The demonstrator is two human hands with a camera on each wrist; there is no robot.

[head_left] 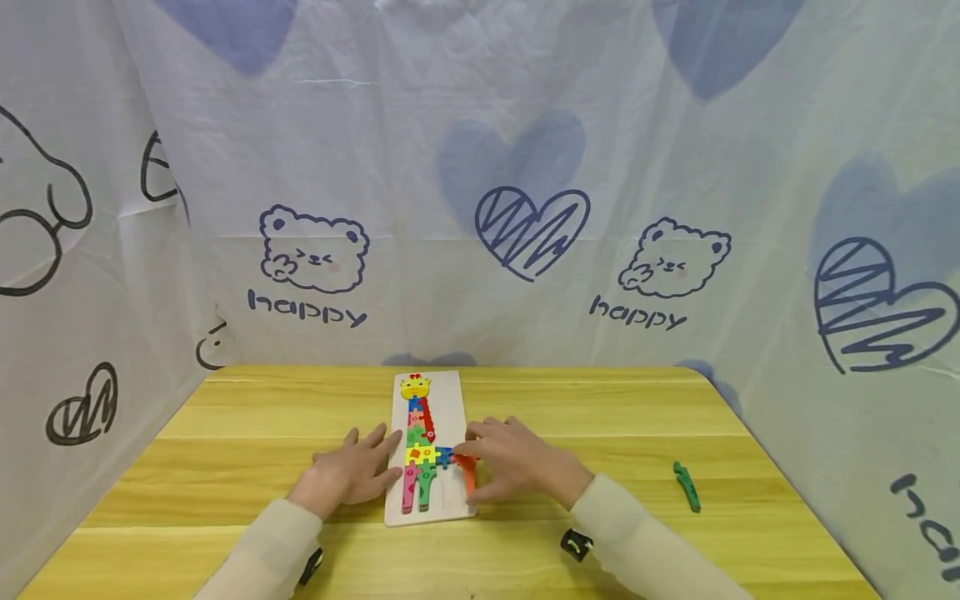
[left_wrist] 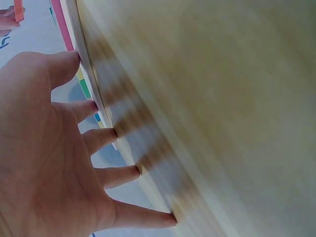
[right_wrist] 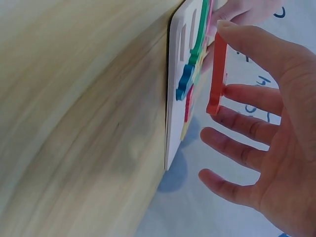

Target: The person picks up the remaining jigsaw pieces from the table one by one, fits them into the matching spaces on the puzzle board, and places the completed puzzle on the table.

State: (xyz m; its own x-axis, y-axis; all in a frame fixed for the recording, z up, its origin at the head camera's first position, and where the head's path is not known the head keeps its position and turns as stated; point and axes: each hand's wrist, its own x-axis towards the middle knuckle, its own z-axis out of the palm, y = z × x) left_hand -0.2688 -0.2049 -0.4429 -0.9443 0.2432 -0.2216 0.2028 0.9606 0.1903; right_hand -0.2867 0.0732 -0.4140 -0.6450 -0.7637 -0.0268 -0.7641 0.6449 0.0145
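Observation:
A white puzzle board (head_left: 446,400) lies on the table with a giraffe of coloured interlocking pieces on it, from the yellow head (head_left: 415,387) down to a pink leg (head_left: 408,490) and a green leg (head_left: 427,487). My right hand (head_left: 517,458) pinches an orange puzzle piece (right_wrist: 217,74) between thumb and fingertips, holding it just off the board in the right wrist view. Beside the yellow body piece sits a blue piece (head_left: 444,456). With fingers spread, my left hand (head_left: 348,475) rests along the board's left edge; its thumb and index finger touch there.
A loose green puzzle piece (head_left: 686,487) lies on the wooden table (head_left: 585,400) to the right. Behind the table hangs a white curtain (head_left: 420,292) with hearts and bears, which also runs along both sides.

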